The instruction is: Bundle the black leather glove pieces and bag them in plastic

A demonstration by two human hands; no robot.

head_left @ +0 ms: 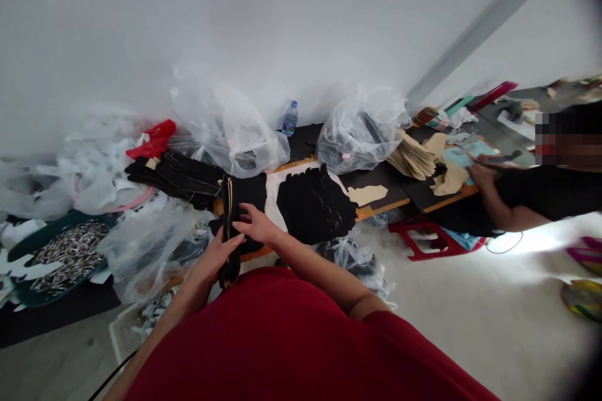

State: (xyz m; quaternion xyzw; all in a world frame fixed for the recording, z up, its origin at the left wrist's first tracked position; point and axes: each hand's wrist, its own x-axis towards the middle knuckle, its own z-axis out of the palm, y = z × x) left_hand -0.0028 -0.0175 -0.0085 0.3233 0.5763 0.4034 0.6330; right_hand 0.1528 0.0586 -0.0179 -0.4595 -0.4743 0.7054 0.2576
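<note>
A narrow stack of black fabric pieces with tan edges stands at the table's near side, in front of my body. My left hand is closed around its lower part, thumb lying across it. From the right, my right hand reaches to the stack with fingers apart, the tips at or very near its side. Just right of the hands, a pile of black cut pieces lies fanned out on white material. Behind the left hand rests a long bundle of black pieces.
Clear plastic bags and a water bottle line the wall. A green tray of metal rings sits at left. Tan pieces lie at right, near a co-worker's arm. A red stool stands below.
</note>
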